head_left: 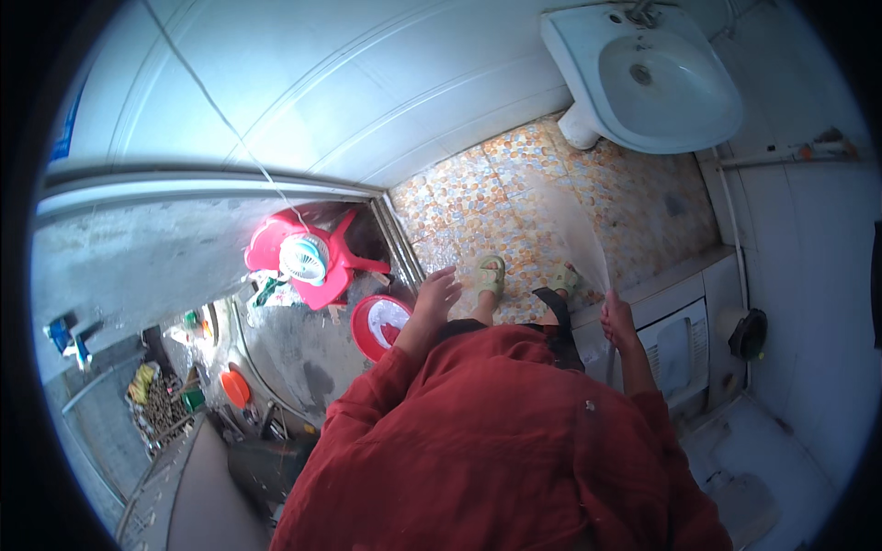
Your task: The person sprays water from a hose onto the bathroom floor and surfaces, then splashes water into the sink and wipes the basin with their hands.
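My right hand (619,321) grips the end of a hose (611,364), whose lower run is mostly hidden beside my shirt. From it a fan of water (577,224) sprays forward onto the pebble-patterned tile floor (475,186). Held out over the left side, my left hand (436,297) is empty with its fingers apart. Below that hand, past the doorway, stands a red basin (360,330) with a white inside and something red in it. My feet, in green sandals (490,274), are on the tiles.
A white washbasin (672,89) on a pedestal is at the upper right. A squat toilet (679,348) is set in a raised step at right, near a dark-mouthed pipe (748,335). Past the door sill (400,237), a red plastic chair (331,282) holds a small fan (304,259).
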`<act>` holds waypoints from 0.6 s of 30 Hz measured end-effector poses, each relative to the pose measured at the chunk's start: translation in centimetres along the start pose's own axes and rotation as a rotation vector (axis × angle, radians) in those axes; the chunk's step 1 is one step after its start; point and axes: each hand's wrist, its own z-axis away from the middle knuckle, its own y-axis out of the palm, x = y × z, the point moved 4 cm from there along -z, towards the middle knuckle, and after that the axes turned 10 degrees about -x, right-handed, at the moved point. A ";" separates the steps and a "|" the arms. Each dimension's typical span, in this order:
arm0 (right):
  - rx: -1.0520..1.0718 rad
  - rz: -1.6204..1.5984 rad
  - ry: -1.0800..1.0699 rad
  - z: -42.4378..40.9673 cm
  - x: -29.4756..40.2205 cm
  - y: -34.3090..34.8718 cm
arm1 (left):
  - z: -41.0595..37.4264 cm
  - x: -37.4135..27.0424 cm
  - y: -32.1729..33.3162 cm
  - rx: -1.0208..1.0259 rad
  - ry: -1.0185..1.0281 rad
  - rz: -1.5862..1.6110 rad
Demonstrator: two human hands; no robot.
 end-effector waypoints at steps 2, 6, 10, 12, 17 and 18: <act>-0.022 -0.098 0.071 -0.2 -0.8 -0.5 | 0.2 -0.3 0.7 -0.007 -0.004 -0.007; -0.083 -0.150 0.155 0.2 -2.1 -2.4 | 0.0 -0.9 2.3 0.001 -0.034 -0.065; -0.195 -0.103 0.203 0.8 -4.1 -6.2 | -1.6 -0.4 3.2 0.069 -0.070 -0.076; -0.283 -0.066 0.194 0.6 -5.1 -9.4 | -4.2 0.4 2.8 0.153 0.125 -0.319; -0.562 0.224 0.011 -2.1 -12.3 -19.5 | -4.0 -0.4 12.0 0.309 0.133 -0.509; -0.579 0.353 -0.101 -3.4 -15.2 -21.6 | -3.6 -0.6 14.9 0.311 0.088 -0.506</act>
